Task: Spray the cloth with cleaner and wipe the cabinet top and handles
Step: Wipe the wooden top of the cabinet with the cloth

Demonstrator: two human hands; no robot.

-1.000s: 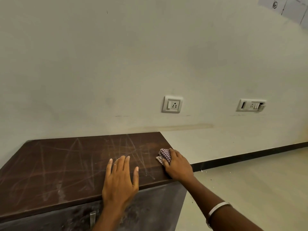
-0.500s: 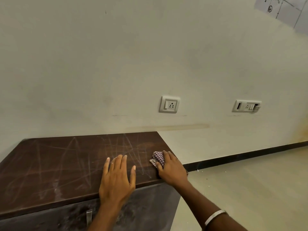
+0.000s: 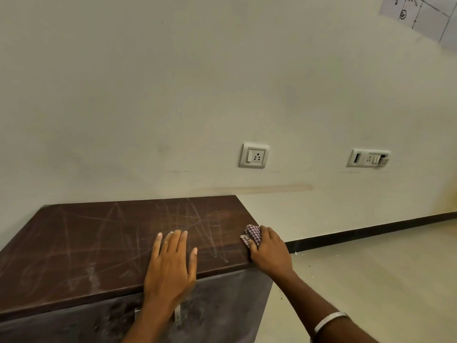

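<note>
A low cabinet stands against the wall, and its dark brown top (image 3: 81,243) is dusty and streaked with pale scratch marks. My right hand (image 3: 269,251) grips a small checked cloth (image 3: 252,234) and presses it on the top's right edge, near the front corner. My left hand (image 3: 170,266) lies flat on the top by the front edge, fingers straight. Two metal handles (image 3: 177,313) on the grey cabinet front show partly behind my left wrist. No spray bottle is in view.
A pale wall rises behind the cabinet with a switch socket (image 3: 254,155) and a second socket plate (image 3: 369,158) to the right. Beige floor (image 3: 371,273) with a dark skirting strip lies right of the cabinet. A paper sheet (image 3: 425,16) hangs top right.
My right hand slid the cloth a little left along the top and has come back to the right edge. The left hand stays flat in place. The view shifted slightly.
</note>
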